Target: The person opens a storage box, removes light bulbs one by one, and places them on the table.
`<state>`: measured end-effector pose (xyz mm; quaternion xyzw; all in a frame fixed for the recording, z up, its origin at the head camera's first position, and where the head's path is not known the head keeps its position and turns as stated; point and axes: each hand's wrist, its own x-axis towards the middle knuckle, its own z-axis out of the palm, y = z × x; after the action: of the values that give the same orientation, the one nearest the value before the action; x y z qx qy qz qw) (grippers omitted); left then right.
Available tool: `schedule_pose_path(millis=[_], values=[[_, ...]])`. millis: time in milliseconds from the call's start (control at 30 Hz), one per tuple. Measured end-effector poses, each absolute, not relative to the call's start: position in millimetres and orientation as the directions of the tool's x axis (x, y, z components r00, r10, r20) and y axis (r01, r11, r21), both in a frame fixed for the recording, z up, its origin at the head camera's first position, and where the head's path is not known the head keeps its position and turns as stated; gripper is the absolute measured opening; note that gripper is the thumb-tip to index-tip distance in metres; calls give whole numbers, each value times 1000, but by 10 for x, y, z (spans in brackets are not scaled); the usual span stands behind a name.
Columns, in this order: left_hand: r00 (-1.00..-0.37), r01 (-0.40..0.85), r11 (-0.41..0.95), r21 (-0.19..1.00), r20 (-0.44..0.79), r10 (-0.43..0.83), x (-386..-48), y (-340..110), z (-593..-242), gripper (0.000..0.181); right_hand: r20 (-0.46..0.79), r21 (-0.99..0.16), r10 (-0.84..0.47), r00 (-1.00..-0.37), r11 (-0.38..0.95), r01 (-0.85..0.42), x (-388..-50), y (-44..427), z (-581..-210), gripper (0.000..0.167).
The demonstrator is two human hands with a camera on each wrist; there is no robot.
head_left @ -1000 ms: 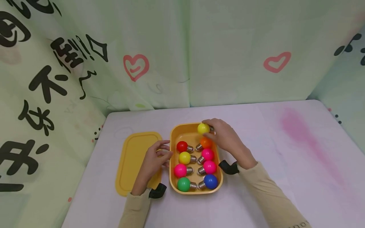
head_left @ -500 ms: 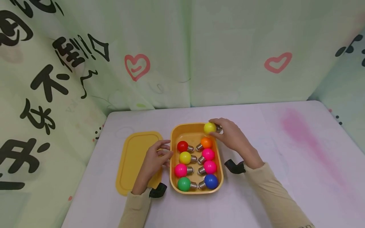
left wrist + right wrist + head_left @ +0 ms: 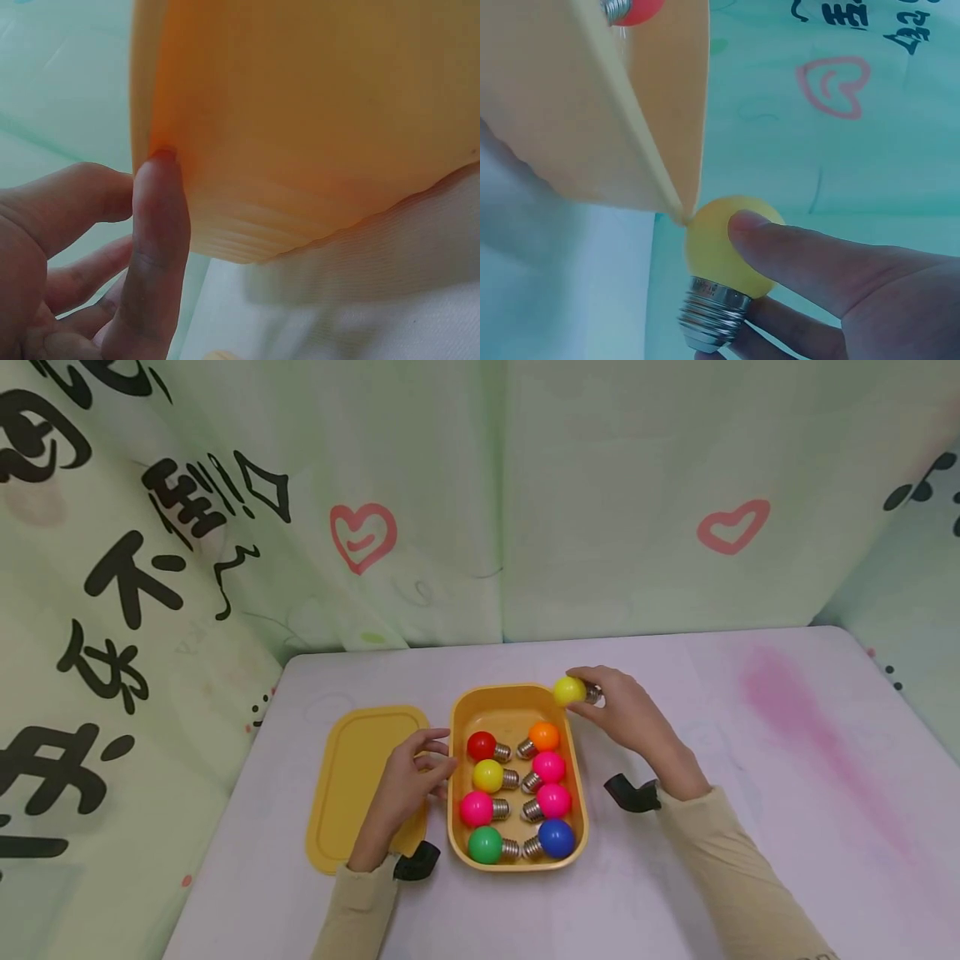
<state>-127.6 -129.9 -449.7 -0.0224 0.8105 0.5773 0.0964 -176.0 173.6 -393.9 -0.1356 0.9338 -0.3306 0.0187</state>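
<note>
My right hand point(image 3: 630, 714) pinches a yellow light bulb point(image 3: 570, 691) with a silver screw base, held above the far right corner of an orange-yellow box point(image 3: 517, 866). In the right wrist view, the thumb presses on the bulb's round globe point(image 3: 720, 240), and the metal base points down. Beside the box's left wall is my left hand point(image 3: 401, 785), its fingers loosely bent. A digit of it touches the outer wall point(image 3: 300, 112) below the rim in the left wrist view. Inside the box, several bulbs lie in two columns, among them a red bulb point(image 3: 481, 746) and an orange bulb point(image 3: 543, 736).
A flat yellow lid point(image 3: 367, 743) lies left of the box, partly behind the left hand. The table point(image 3: 750, 735) has a pale cloth with a pink stain at right. A patterned curtain point(image 3: 600, 485) hangs along the back and sides.
My right hand has moved right with the yellow bulb, from over the box's far end to its far right corner. The left hand and the bulbs in the box stay in place.
</note>
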Motion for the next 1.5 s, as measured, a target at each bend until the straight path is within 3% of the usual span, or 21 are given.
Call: schedule_pose_path(millis=[1000,1500], values=[[-978,-152,325,933,-189,86,-1268,-1296,-4494,48,-90,-588,-212,-973,800,-120,-1837,1878,-4225,46],[-978,-153,327,933,-189,83,-1265,-1300,-4469,48,-104,-577,-204,-973,810,-108,-1883,1898,-4353,45]])
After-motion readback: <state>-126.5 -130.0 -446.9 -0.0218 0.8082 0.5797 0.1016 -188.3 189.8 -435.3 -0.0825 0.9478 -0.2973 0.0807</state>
